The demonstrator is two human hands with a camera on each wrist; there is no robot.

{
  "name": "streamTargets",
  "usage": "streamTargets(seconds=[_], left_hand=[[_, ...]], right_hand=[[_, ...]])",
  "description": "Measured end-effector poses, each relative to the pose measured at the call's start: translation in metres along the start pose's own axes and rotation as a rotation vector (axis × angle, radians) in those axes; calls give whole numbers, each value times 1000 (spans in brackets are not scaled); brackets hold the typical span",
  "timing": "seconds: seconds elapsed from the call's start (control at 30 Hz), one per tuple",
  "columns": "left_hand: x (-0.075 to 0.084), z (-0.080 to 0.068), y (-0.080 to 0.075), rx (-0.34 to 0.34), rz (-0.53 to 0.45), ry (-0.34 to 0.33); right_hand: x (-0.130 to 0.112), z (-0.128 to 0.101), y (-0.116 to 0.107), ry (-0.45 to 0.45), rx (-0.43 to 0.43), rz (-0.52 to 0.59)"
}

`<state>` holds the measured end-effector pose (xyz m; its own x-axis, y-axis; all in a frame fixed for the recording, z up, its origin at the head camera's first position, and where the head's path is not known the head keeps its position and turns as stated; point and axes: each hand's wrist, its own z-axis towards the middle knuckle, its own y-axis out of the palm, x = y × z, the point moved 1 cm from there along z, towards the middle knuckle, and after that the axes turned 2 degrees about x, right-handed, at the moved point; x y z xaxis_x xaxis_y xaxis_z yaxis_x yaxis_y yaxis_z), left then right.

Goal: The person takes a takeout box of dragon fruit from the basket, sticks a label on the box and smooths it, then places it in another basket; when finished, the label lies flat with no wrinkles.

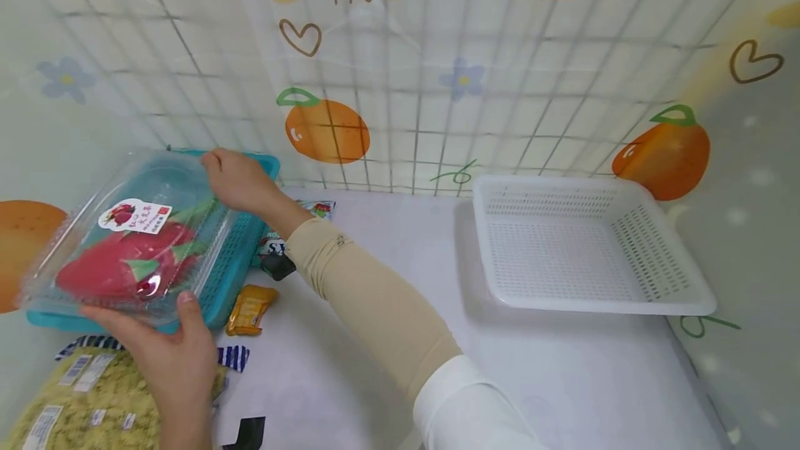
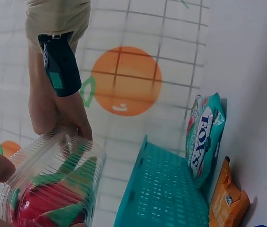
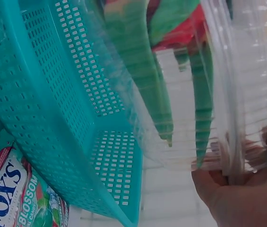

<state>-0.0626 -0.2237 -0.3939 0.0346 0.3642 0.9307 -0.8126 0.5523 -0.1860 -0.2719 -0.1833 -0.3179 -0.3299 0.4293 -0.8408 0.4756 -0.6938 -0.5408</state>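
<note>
Both hands hold a clear plastic fruit box tilted over a teal basket at the left. Inside lie red fruits with long green leafy tips, and a white label is stuck on the lid. My right hand pinches the box's far right corner; the right wrist view shows the fingers at its rim. Gripping the near edge, my left hand has its thumb up at the side, the other fingers partly hidden. Through the basket's slotted wall light shows.
A white slotted basket stands at the right. Beside the teal basket lie a green FOX'S candy bag and a small orange packet. A large yellow bag lies front left. A printed curtain over a wire grid closes the back.
</note>
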Motion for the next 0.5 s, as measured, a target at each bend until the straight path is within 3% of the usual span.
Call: streamTargets(seconds=[0.13,0.5], left_hand=[[-1,4,0,6,15,-41],[1,9,-3,13,-2,-15]], right_hand=[[-2,3,1,9,-6,-1],[-14,12,8,47,-31,-98]])
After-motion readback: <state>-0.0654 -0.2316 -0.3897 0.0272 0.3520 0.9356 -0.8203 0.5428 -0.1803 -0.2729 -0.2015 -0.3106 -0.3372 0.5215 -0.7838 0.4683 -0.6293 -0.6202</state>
